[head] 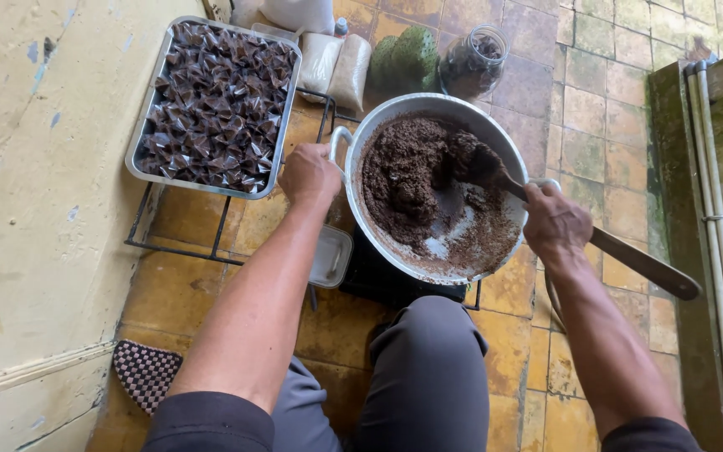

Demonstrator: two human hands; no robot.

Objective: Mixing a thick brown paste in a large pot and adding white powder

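Stirring brown paste in pan (395,134) on yellow floor tiles (169,293), right hand (556,224) fingers wrapped round wooden paddle (629,259), left hand (310,174) seemingly gripping pan handle (338,142).

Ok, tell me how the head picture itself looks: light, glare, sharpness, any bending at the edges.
Head view: soft, even daylight with faint shadows; mild glare on the bare metal bottom of the pan and its rim; the left hand, the right hand on the wooden spatula and the tray of dark folded pieces are sharp; wide-lens bending shows in the pipes at the right edge.
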